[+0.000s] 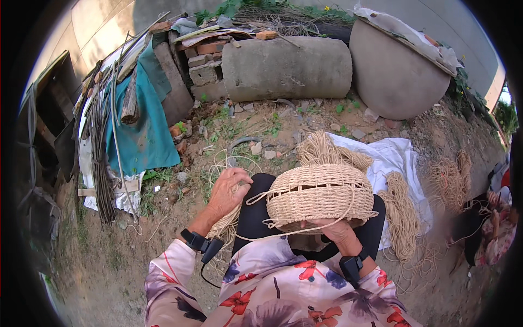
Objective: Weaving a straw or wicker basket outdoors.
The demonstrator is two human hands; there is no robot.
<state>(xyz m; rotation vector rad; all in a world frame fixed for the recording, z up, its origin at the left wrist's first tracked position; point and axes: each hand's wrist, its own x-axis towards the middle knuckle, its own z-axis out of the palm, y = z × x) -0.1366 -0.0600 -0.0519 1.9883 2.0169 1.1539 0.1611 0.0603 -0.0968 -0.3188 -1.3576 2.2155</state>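
Note:
A pale woven basket [327, 196] of twisted cord rests on its side across my knees, with a dark slit between its woven bands. My right hand [339, 231] grips it at the near edge, its fingers partly hidden inside. Left of the basket, my left hand [227, 191] is raised over my left knee, its fingers curled together on a thin strand of cord. Loose cord ends loop out from the basket's left side, and one strand crosses its near edge. Beneath my left hand hangs a bundle of cord [223, 228].
Cord hanks [402, 218] lie on and beside a white sheet [406, 158] to the right. Another person [496, 229] sits at the far right near more cord [449, 177]. Ahead stand a concrete cylinder [289, 68] and a large rounded vessel [397, 71]; teal cloth [139, 120] hangs at left.

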